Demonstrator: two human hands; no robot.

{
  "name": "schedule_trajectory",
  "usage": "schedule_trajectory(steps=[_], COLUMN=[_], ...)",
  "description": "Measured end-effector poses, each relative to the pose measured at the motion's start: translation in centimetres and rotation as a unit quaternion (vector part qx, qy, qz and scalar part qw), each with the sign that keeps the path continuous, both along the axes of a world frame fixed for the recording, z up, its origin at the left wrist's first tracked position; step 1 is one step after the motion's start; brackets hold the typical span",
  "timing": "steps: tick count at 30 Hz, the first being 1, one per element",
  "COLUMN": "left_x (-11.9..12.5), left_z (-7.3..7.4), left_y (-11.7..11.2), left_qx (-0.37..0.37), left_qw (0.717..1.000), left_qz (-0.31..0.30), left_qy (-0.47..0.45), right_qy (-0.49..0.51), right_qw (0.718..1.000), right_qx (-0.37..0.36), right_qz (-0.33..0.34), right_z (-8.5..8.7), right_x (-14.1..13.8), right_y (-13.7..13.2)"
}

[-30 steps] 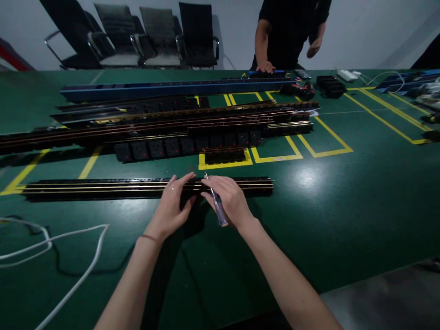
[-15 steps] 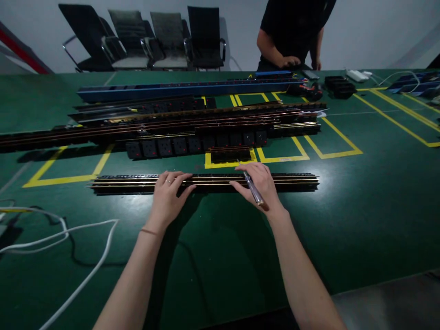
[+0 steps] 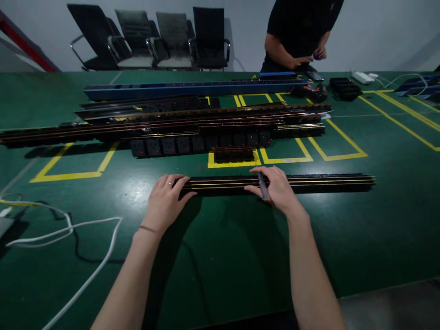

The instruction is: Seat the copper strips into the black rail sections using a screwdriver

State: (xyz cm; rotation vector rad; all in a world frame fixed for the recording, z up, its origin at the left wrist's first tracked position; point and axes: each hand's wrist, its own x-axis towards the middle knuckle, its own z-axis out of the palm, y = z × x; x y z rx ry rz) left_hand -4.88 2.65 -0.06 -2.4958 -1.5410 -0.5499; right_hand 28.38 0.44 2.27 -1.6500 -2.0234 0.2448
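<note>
A dark green table marked with yellow tape lines fills the view under dim light. Nearest, at the left, a white cable loops across it beside a darker lead. Both forearms reach forward from the bottom edge.

The left hand lies palm down, its grip apart and fingers spread flat. The fingertips touch the left end of a long black rail with brass strips. That rail lies flat on the table, running left to right just ahead of the hands, and its right end reaches well past the right hand. The right hand rests on the rail, its grip closed on a small screwdriver. Only a short dark length of the tool shows between thumb and fingers.

Just beyond, a short black piece sits in a yellow-taped box, with a row of black socket modules behind it. Then comes a stack of long rails, and past that a long blue strip. Far right lie a black block and a white adapter.

At the far edge a co-worker in a black top stands with hands close together. Black office chairs line the pale wall.
</note>
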Motion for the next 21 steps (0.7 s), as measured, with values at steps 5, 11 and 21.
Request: schedule_trajectory(steps=[5, 11, 21], left_x=[3.8, 1.2, 1.9], left_z=[0.3, 0.0, -0.6], left_y=[-1.0, -0.5, -1.1], left_qx=[-0.02, -0.093, -0.232], left_qw=[0.997, 0.988, 0.923], left_qz=[-0.066, -0.072, -0.132], left_qy=[-0.017, -0.104, -0.278], right_qy=[0.005, 0.102, 0.258], right_qw=[0.995, 0.992, 0.956], right_qx=[0.018, -0.013, -0.04], right_qz=[0.099, 0.078, 0.133], right_z=[-0.8, -0.1, 0.8], right_x=[-4.9, -3.2, -11.1], right_y=[0.2, 0.2, -2.2])
